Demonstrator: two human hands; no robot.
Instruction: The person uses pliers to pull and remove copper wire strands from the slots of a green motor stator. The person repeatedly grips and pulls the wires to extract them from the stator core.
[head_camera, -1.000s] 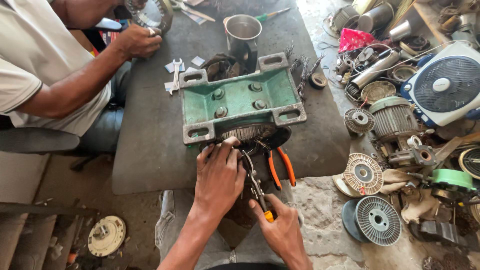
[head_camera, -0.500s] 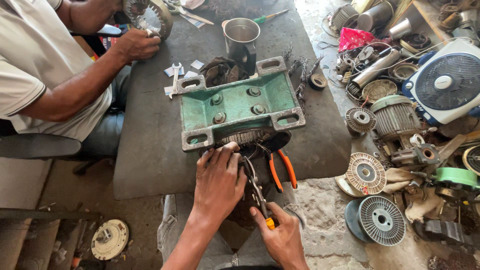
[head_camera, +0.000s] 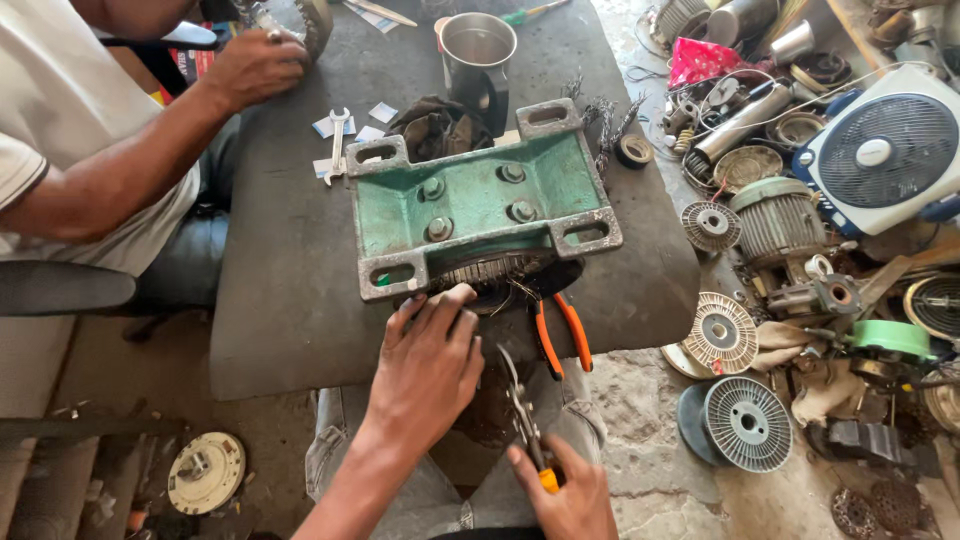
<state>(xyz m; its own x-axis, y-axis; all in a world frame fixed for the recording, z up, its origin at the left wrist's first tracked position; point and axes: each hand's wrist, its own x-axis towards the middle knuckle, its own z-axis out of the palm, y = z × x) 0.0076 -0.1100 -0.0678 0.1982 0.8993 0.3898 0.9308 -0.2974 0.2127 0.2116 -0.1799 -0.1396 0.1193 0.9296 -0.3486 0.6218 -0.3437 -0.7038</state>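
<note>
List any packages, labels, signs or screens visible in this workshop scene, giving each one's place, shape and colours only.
Paper slips: small white-blue rectangles on the dark table beside the spanner.
Pink packet: crumpled, bright pink with pale specks, among parts on the floor at upper right.
No signs or screens visible.

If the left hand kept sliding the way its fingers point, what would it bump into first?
The left hand points up the table, its fingertips already at the wound coil under the green metal base. It would probably meet that coil first, then the base's front edge, though depth is hard to judge here.
</note>
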